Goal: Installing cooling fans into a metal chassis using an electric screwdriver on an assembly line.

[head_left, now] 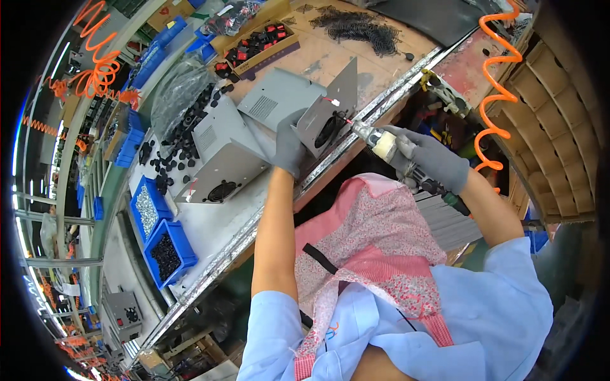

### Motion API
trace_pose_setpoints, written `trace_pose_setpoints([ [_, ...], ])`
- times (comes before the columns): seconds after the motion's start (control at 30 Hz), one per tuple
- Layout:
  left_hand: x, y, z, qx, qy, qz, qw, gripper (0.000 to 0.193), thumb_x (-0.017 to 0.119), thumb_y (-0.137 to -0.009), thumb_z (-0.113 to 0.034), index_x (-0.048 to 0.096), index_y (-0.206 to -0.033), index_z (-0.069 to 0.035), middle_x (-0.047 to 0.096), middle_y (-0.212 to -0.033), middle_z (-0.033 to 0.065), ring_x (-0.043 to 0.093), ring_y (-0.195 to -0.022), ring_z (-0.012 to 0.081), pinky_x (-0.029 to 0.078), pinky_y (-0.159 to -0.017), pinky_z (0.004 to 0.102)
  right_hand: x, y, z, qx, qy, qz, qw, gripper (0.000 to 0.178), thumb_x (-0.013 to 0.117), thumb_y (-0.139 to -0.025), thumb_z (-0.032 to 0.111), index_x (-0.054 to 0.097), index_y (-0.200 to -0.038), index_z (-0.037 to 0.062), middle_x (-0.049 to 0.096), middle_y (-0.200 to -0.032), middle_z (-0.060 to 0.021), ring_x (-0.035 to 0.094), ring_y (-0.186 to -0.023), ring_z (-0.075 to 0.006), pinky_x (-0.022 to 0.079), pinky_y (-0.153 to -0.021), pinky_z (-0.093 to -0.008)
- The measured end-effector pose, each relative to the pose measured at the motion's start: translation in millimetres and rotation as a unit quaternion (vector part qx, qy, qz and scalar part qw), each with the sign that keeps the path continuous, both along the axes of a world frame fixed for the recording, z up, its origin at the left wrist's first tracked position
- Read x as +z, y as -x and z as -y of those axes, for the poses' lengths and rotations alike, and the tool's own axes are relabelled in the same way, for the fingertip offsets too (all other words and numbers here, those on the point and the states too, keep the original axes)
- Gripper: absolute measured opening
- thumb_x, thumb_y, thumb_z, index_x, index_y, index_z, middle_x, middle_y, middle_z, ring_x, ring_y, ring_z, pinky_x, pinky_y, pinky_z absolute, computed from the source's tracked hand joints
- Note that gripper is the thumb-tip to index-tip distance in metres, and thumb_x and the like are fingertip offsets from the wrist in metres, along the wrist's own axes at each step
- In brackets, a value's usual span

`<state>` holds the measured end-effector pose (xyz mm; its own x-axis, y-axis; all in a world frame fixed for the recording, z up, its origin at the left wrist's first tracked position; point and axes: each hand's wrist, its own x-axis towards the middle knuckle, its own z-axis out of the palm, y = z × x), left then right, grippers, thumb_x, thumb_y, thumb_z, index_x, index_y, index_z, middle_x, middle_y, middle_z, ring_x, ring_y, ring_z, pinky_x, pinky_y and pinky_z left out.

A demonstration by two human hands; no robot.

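My right hand [435, 159], in a grey glove, grips an air screwdriver [384, 145]. Its bit points at the black fan [329, 132] on the end panel of a bent grey metal housing [279, 95]. My left hand [290, 147], also gloved, holds this housing at the panel's lower left edge; its fingertips are partly hidden behind the metal. A short white connector [333, 101] sticks out at the panel. Left of my left hand, a second grey housing [222, 143] with a fan stands on the bench, touching neither hand.
Blue bins of silver screws [146, 211] and black screws [166, 256] stand at the bench's left. Loose black knobs [175, 155] lie beyond. A carton [260, 51] holds red-and-black switches. Black wire guards [362, 30] are heaped at the back. An orange coiled hose [492, 95] hangs at right.
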<state>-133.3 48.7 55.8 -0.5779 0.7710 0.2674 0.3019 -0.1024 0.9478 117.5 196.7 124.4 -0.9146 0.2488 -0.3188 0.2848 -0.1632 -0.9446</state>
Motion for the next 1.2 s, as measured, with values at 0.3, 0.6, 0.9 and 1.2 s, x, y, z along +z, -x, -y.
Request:
trace_pose_setpoints([
  [0.3, 3.2, -46.5, 53.7, 0.17, -0.206, 0.639, 0.722, 0.026, 0.055, -0.094, -0.018, 0.059, -0.106, 0.005, 0.061, -0.083, 0.0088, 0.06, -0.081, 0.022, 0.052, -0.076, 0.0295, -8.5, -30.1, 33.6, -0.001, -0.055, 0.04, 0.998, 0.053, 0.045, -0.098, 0.032, 0.035, -0.145, 0.0111, 0.055, -0.082, -0.0022, 0.05, -0.06, -0.0065, 0.045, -0.051, -0.0211],
  [0.6, -26.2, -69.2, 93.1, 0.036, -0.238, 0.679, 0.693, 0.034, 0.042, -0.1, -0.014, 0.046, -0.13, 0.0, 0.057, -0.119, 0.0187, 0.064, -0.1, 0.0231, 0.058, -0.072, 0.0272, -13.3, -13.4, 69.9, 0.088, -0.047, 0.006, 0.995, 0.057, 0.051, -0.091, 0.017, 0.035, -0.146, 0.0136, 0.056, -0.088, -0.0012, 0.048, -0.06, -0.0051, 0.045, -0.054, -0.021],
  [0.9, -40.7, -69.2, 95.2, -0.067, -0.21, 0.642, 0.734, 0.036, 0.058, -0.094, -0.035, 0.054, -0.12, -0.01, 0.06, -0.082, 0.0004, 0.051, -0.062, 0.0068, 0.036, -0.045, 0.0166, -12.3, -7.5, 78.1, 0.082, -0.056, 0.027, 0.995, 0.058, 0.05, -0.09, 0.011, 0.035, -0.146, 0.0132, 0.056, -0.092, -0.0005, 0.048, -0.063, -0.0047, 0.044, -0.058, -0.02],
  [1.2, -2.8, -84.0, 81.9, 0.083, -0.127, 0.526, 0.837, 0.033, 0.058, -0.094, -0.023, 0.053, -0.12, -0.004, 0.054, -0.077, -0.0004, 0.04, -0.054, 0.0059, 0.034, -0.047, 0.0176, -22.9, -8.8, 72.8, 0.06, -0.032, -0.014, 0.998, 0.058, 0.05, -0.089, 0.014, 0.036, -0.145, 0.0118, 0.057, -0.102, -0.0019, 0.048, -0.061, -0.0035, 0.045, -0.057, -0.0182],
])
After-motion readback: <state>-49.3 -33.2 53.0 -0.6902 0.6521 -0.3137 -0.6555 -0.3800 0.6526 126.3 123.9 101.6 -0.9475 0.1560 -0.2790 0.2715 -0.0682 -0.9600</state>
